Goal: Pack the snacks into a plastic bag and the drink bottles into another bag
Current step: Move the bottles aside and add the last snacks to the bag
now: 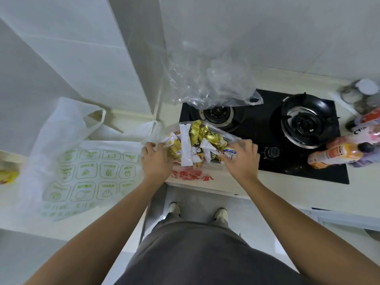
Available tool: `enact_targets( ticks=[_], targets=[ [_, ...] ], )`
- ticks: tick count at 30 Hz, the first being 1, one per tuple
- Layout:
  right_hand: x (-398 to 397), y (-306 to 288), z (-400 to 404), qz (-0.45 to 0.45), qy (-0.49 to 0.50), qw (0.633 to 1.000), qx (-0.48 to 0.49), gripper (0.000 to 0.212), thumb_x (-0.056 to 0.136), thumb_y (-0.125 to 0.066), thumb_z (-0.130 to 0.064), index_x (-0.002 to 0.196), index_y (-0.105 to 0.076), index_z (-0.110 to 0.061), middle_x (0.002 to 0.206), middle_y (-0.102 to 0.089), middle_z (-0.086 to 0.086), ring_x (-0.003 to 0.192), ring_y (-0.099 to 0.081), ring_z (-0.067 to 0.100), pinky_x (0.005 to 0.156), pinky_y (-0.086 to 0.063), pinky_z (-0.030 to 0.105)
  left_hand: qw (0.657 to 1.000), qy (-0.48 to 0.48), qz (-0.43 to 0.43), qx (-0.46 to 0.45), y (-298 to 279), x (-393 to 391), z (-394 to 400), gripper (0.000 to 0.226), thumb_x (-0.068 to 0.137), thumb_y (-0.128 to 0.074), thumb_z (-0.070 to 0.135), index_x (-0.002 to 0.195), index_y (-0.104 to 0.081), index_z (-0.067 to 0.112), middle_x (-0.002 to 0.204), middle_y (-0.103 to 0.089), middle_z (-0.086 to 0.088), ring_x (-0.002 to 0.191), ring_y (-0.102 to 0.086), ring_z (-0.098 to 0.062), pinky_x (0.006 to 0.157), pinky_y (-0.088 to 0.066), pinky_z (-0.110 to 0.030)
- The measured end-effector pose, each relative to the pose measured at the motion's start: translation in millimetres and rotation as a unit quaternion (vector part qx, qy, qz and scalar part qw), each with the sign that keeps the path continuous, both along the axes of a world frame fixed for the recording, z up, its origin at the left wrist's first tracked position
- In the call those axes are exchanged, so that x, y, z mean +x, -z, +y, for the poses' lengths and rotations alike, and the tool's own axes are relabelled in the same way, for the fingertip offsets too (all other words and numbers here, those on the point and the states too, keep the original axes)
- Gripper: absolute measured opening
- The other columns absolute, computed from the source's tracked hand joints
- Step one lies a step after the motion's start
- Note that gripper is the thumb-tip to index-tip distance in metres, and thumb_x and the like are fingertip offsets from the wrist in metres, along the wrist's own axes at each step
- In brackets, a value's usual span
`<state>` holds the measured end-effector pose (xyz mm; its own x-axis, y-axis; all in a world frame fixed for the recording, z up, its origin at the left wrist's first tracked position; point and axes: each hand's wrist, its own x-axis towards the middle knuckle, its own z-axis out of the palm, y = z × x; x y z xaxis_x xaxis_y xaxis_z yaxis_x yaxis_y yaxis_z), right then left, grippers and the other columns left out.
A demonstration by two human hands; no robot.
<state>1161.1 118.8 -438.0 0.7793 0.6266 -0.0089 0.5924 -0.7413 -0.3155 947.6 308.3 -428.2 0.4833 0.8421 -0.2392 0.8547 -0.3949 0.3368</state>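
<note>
Snacks (pixel 192 144) still heaped on counter (pixel 226 188) left of stove (pixel 267 128), both hands (pixel 157 161) (pixel 241 159) curled around them. Bag (pixel 86 161) further left, unfilled. Bottles (pixel 337 154) right of stove, unpacked.

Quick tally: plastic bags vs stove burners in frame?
Plastic bags: 2, a white bag with green print and a clear bag
Stove burners: 2, left burner, right burner
Total: 4
</note>
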Motion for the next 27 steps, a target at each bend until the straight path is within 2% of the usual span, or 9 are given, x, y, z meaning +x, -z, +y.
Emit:
enact_targets(
  ticks=[2,5,7,10,13,18,21,24,27],
  targets=[
    [-0.4,1.6,-1.4,0.017,0.024,0.999,0.015,0.042,0.085,-0.075,-0.055,0.11,-0.068,-0.022,0.126,-0.046,0.008,0.115,-0.046,0.034,0.087,-0.05,0.047,1.0,-0.014,0.012,-0.023,4.3,-6.0,-3.1,0.053,0.091,-0.066,0.039,0.137,-0.051,0.017,0.139,-0.036,-0.019,0.129,-0.036,-0.042,0.105,-0.041,-0.051],
    [0.9,4.1,-1.5,0.067,0.069,0.995,0.01,0.033,0.093,-0.07,-0.04,0.115,-0.066,-0.016,0.129,-0.044,0.013,0.114,-0.048,0.038,0.085,-0.05,0.047,0.997,-0.041,0.027,-0.055,5.2,-6.6,-2.6,0.06,0.093,-0.064,0.038,0.146,-0.042,0.021,0.152,-0.024,-0.026,0.142,-0.022,-0.045,0.114,-0.032,-0.051],
    [3.3,5.1,-1.1,0.083,0.087,0.993,-0.006,0.032,0.095,-0.068,-0.03,0.121,-0.064,-0.014,0.13,-0.045,0.017,0.114,-0.048,0.04,0.084,-0.05,0.046,0.994,-0.047,0.034,-0.088,7.1,-5.8,3.3,0.064,0.094,-0.063,0.036,0.151,-0.038,0.023,0.153,-0.024,-0.026,0.144,-0.02,-0.045,0.116,-0.029,-0.05],
    [9.4,4.8,0.8,0.111,0.097,0.989,-0.022,0.035,0.095,-0.067,-0.023,0.127,-0.063,-0.01,0.124,-0.055,0.02,0.113,-0.053,0.04,0.085,-0.049,0.044,0.991,-0.032,0.024,-0.13,12.1,-4.6,16.2,0.068,0.091,-0.067,0.04,0.151,-0.04,0.022,0.146,-0.038,-0.021,0.139,-0.03,-0.041,0.115,-0.03,-0.047],
    [15.5,2.3,2.6,0.134,0.11,0.985,0.0,0.031,0.093,-0.07,-0.014,0.122,-0.065,-0.006,0.121,-0.06,0.018,0.109,-0.061,0.038,0.081,-0.047,0.037,0.991,-0.019,0.004,-0.13,13.5,-1.5,23.4,0.064,0.09,-0.071,0.036,0.145,-0.047,0.015,0.142,-0.046,-0.016,0.132,-0.041,-0.037,0.11,-0.036,-0.044],
    [21.4,-3.9,2.1,0.173,0.131,0.974,0.057,0.033,0.091,-0.065,0.003,0.123,-0.059,-0.006,0.107,-0.064,0.013,0.095,-0.063,0.027,0.064,-0.04,0.023,0.993,-0.032,-0.056,-0.1,16.1,0.3,25.1,0.045,0.094,-0.067,0.026,0.135,-0.057,0.008,0.13,-0.061,-0.011,0.119,-0.058,-0.031,0.099,-0.046,-0.041],
    [24.7,-5.1,5.0,0.229,0.193,0.95,0.086,0.044,0.089,-0.069,-0.001,0.13,-0.055,-0.007,0.105,-0.066,0.01,0.094,-0.064,0.025,0.071,-0.046,0.029,0.987,-0.083,-0.108,-0.083,13.6,0.7,21.9,0.038,0.096,-0.069,0.029,0.127,-0.064,0.01,0.114,-0.069,-0.004,0.104,-0.065,-0.023,0.088,-0.05,-0.033],
    [31.5,-2.2,6.1,0.283,0.238,0.928,0.049,0.018,0.087,-0.079,-0.017,0.103,-0.073,-0.011,0.099,-0.072,0.006,0.091,-0.071,0.025,0.077,-0.058,0.035,0.981,-0.119,-0.134,-0.078,11.0,1.4,20.9,0.027,0.094,-0.072,0.026,0.117,-0.07,0.012,0.104,-0.072,0.0,0.096,-0.067,-0.019,0.081,-0.049,-0.028],
    [37.5,-2.2,7.4,0.293,0.239,0.925,0.043,0.013,0.092,-0.071,-0.023,0.083,-0.067,-0.014,0.091,-0.072,0.01,0.081,-0.074,0.031,0.077,-0.063,0.048,0.976,-0.123,-0.163,-0.079,6.9,2.6,20.5,0.021,0.092,-0.073,0.024,0.11,-0.069,0.014,0.096,-0.071,0.003,0.092,-0.068,-0.019,0.079,-0.052,-0.03]
  ],
)
